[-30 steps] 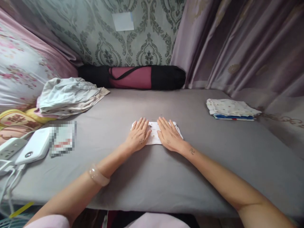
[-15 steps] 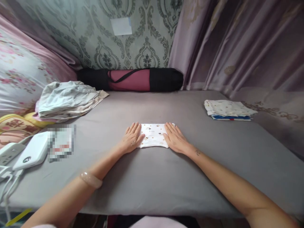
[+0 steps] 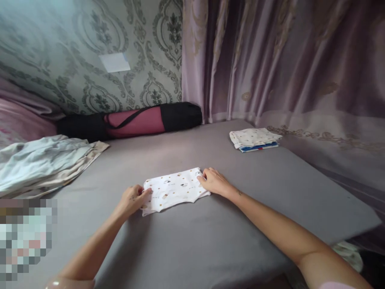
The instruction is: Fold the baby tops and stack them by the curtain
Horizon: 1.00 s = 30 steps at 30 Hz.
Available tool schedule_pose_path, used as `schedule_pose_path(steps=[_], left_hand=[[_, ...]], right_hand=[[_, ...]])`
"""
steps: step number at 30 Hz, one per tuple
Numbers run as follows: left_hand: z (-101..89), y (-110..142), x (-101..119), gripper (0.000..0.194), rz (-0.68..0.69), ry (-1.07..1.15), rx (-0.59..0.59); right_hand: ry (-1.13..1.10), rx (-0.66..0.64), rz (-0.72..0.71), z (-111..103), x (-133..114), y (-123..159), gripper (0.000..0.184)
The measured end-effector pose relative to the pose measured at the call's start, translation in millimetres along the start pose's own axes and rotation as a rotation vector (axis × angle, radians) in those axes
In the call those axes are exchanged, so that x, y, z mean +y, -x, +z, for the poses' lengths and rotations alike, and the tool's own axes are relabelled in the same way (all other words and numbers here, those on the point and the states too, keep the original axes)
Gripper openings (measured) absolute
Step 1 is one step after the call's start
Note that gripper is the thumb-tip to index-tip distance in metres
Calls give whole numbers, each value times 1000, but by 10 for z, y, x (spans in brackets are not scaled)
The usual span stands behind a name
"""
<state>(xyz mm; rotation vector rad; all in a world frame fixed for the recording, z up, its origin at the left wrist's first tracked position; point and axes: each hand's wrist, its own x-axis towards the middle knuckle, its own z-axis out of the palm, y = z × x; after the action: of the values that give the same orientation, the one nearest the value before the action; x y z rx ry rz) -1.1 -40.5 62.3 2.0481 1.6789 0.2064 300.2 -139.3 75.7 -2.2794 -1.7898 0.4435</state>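
The white cloth [image 3: 176, 188] is lying on the grey sheet [image 3: 192, 245] between your left hand [image 3: 144, 192] and right hand [image 3: 203, 178], bare sheet spreading before it and the folded stack [image 3: 255, 138] sitting beyond, to the right. Your fingers are curling nearly closed, pinching its opposite ends.

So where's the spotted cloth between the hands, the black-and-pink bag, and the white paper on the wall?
Spotted cloth [image 3: 174, 190], head view: middle of its upper face.
Black-and-pink bag [image 3: 144, 123], head view: pink middle section.
White paper [image 3: 114, 63], head view: its centre.
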Motion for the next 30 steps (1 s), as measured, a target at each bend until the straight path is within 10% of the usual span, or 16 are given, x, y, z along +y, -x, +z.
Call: schedule_pose_path(steps=[17, 23, 30], left_hand=[[-147, 163, 432, 62, -171, 511, -17], [-254, 148, 922, 97, 34, 640, -56], [57, -79, 1662, 62, 237, 692, -212]], right_hand=[[-668, -71, 20, 38, 117, -105, 27], [-1040, -144, 80, -212, 518, 6, 43], [-1063, 0, 139, -705, 1225, 233, 27]])
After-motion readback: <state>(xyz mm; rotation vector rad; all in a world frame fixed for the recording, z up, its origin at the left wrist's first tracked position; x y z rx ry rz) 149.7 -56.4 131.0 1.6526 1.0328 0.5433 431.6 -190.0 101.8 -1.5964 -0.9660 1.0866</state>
